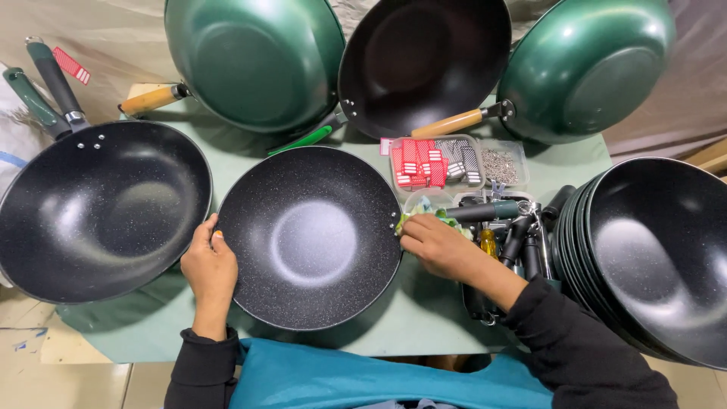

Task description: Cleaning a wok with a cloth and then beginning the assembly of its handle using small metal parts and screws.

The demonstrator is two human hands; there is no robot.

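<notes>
Green table (424,318), tiled floor (83,379); left hand (210,265) fingers clamped on wok (310,236) rim; right hand (439,246) fingers pinched together.

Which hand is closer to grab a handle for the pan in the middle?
Right, probably. The right hand is at the middle pan's rim, by the rivet holes, beside the pile of handles. The left hand only steadies the opposite rim.
</notes>
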